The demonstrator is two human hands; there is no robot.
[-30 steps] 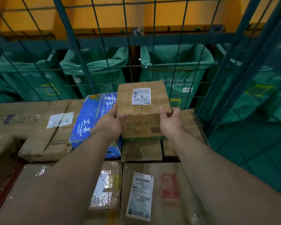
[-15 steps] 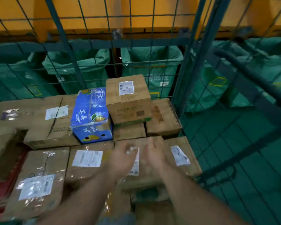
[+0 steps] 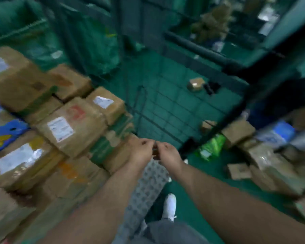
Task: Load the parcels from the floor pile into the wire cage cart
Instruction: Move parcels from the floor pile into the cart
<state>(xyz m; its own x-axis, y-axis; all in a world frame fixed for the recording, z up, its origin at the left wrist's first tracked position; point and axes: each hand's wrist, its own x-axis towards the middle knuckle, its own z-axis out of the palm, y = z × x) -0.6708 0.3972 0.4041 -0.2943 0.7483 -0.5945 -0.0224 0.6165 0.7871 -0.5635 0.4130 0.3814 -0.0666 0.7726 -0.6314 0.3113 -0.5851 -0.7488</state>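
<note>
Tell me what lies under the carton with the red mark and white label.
Beneath the red-marked carton, a green-banded box shows at its right edge. Whatever lies under its middle is covered; blur hides detail.

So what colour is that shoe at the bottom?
White. The shoe shows best in the head view.
</note>
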